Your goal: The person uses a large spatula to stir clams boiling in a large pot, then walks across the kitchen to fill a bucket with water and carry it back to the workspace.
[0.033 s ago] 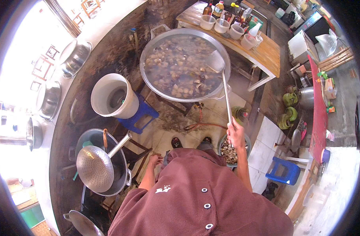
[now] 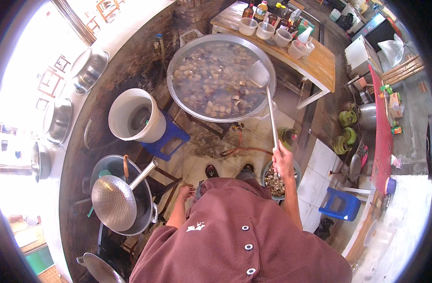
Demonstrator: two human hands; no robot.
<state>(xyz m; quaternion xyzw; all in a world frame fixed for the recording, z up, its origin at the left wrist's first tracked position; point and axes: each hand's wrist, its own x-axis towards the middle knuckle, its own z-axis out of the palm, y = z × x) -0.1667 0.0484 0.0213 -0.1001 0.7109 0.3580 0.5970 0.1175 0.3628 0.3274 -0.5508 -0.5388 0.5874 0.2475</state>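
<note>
In front of me a wide metal pan (image 2: 197, 113) holds steaming, cloudy liquid with many pale, rounded pieces that look like shellfish (image 2: 211, 78). My right hand (image 2: 283, 162) is wrapped around the end of a long-handled metal spatula (image 2: 273, 115). Its broad blade (image 2: 258, 74) lies over the pan's right side, near the rim. Below that hand, a basin (image 2: 297, 178) of small shells stands on the floor, partly hidden by my arm. My left hand (image 2: 186, 191) hangs by my hip, fingers loosely bent and holding nothing.
At left, a white bucket (image 2: 152, 134) sits on a blue stool (image 2: 171, 141). Nearer, a large perforated strainer (image 2: 114, 203) rests across a dark pot (image 2: 145, 188). A wooden table (image 2: 315, 66) with bottles and tubs stands far right. An orange hose (image 2: 249, 149) crosses the floor beside a green gas cylinder (image 2: 286, 136).
</note>
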